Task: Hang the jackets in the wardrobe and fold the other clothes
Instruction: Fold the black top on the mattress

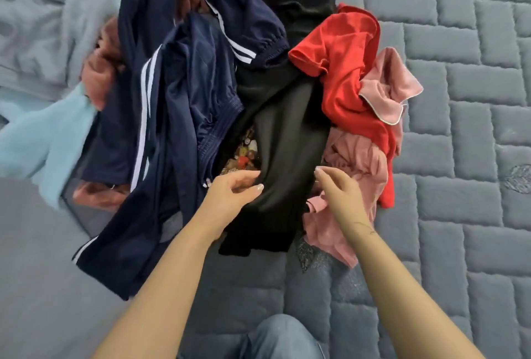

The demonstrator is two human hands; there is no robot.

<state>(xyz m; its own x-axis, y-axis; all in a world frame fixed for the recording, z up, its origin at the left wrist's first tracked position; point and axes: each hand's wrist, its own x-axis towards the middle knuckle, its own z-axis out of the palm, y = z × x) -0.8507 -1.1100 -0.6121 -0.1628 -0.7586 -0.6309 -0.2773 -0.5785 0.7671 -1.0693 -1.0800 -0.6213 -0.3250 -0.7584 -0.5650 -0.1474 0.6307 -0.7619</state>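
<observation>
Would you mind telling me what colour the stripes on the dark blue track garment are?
White, seen in the head view: the stripes run along the navy garment.

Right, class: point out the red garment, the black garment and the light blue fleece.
red garment [342,71], head view, on its upper body.
black garment [287,140], head view, on its smooth middle.
light blue fleece [37,140], head view, on its centre.

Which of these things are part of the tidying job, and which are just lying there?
Part of the job: navy striped jacket, black garment, red top, pink clothes, left hand, right hand.

Just there: quilted bedcover, light blue blanket.
</observation>
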